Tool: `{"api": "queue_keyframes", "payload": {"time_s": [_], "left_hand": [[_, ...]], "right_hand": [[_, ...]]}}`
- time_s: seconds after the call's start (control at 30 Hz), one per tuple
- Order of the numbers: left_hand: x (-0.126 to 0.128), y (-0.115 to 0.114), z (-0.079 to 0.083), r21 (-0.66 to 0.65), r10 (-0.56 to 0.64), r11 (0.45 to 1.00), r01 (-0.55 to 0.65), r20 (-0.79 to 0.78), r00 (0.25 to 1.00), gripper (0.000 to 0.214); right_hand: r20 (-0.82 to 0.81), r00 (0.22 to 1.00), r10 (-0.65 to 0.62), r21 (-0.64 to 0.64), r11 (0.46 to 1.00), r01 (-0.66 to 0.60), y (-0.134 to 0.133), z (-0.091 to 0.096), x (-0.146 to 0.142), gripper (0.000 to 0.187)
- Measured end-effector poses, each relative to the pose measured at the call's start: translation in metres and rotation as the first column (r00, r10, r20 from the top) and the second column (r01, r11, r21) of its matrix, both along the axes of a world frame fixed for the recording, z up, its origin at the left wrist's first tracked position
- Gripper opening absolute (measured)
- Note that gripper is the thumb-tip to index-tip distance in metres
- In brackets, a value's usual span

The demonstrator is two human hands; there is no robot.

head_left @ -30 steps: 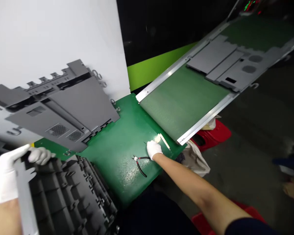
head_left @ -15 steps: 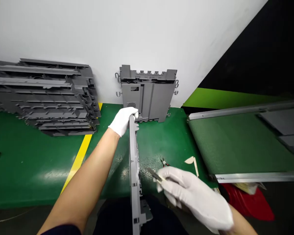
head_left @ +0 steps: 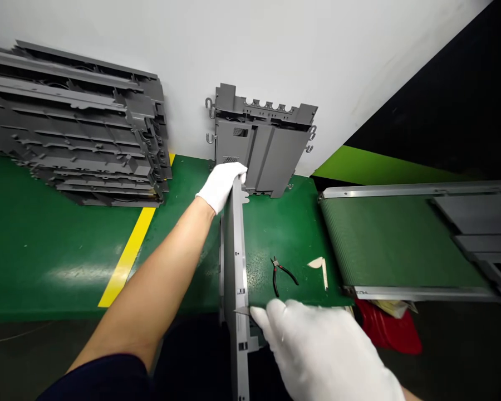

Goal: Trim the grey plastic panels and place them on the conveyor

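Observation:
My left hand (head_left: 222, 186), in a white glove, is closed on the far end of a grey plastic panel (head_left: 239, 250) that stands on its edge in front of me. In my gloved right hand (head_left: 313, 340) is a small knife (head_left: 242, 311); its thin blade lies across the panel's narrow edge, while its handle is hidden in the fingers. Behind the left hand, a similar grey panel with hooks (head_left: 271, 150) leans against the white wall.
Several grey panels (head_left: 87, 133) are stacked at the left. Black-handled pliers (head_left: 278, 270) and cream-coloured pieces (head_left: 317, 264) lie on the green table (head_left: 183, 234). On the right, a conveyor belt (head_left: 392, 245) carries a grey part (head_left: 480, 217); something red (head_left: 390, 328) is below.
My right hand has brought the knife left onto the panel's edge. The panel has turned slightly, showing more of its left face. The view has shifted, uncovering the pliers.

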State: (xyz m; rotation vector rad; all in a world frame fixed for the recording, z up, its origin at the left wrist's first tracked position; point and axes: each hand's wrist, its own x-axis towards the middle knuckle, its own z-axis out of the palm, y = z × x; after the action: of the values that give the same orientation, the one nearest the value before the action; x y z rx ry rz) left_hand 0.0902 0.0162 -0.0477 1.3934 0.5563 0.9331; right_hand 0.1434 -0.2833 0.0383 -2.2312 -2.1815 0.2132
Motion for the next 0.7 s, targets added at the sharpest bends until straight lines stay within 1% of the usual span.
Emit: {"api": "queue_keyframes", "payload": {"time_s": [0.07, 0.13, 0.23, 0.33, 0.43, 0.53, 0.6, 0.7], "left_hand": [[-0.001, -0.001, 0.001, -0.006, 0.003, 1.0, -0.003, 0.003, 1.0, 0.027], [-0.003, -0.002, 0.002, -0.016, 0.0, 1.0, 0.0, 0.001, 1.0, 0.027], [-0.006, -0.003, 0.005, -0.033, 0.005, 0.999, -0.006, -0.016, 1.0, 0.028], [-0.007, -0.003, 0.005, -0.023, 0.011, 1.0, -0.012, -0.03, 0.999, 0.028], [-0.007, -0.001, 0.004, 0.006, 0.011, 1.0, -0.011, -0.026, 1.0, 0.03], [-0.008, -0.001, 0.004, 0.016, 0.012, 1.0, -0.012, -0.011, 1.0, 0.031], [-0.008, -0.003, 0.005, -0.014, 0.0, 1.0, 0.0, 0.004, 1.0, 0.03], [-0.008, -0.005, 0.007, -0.093, -0.019, 0.996, 0.019, -0.002, 1.0, 0.03]], "right_hand": [[0.023, 1.0, -0.001, -0.032, 0.999, 0.002, -0.005, -0.002, -0.002, 0.049], [0.013, 1.0, 0.009, -0.044, 0.999, -0.008, -0.011, -0.004, -0.003, 0.044], [-0.015, 0.998, 0.053, -0.064, 0.996, -0.054, -0.019, -0.007, -0.002, 0.035], [-0.046, 0.995, 0.088, -0.105, 0.99, -0.093, -0.022, -0.008, 0.001, 0.029], [-0.082, 0.993, 0.083, -0.129, 0.987, -0.093, -0.021, -0.008, 0.003, 0.029], [-0.125, 0.991, 0.047, -0.103, 0.993, -0.06, -0.021, -0.008, 0.003, 0.031], [-0.149, 0.988, 0.03, -0.089, 0.995, -0.043, -0.022, -0.007, 0.002, 0.032], [-0.143, 0.99, 0.014, -0.076, 0.997, -0.025, -0.024, -0.006, 0.001, 0.035]]}}
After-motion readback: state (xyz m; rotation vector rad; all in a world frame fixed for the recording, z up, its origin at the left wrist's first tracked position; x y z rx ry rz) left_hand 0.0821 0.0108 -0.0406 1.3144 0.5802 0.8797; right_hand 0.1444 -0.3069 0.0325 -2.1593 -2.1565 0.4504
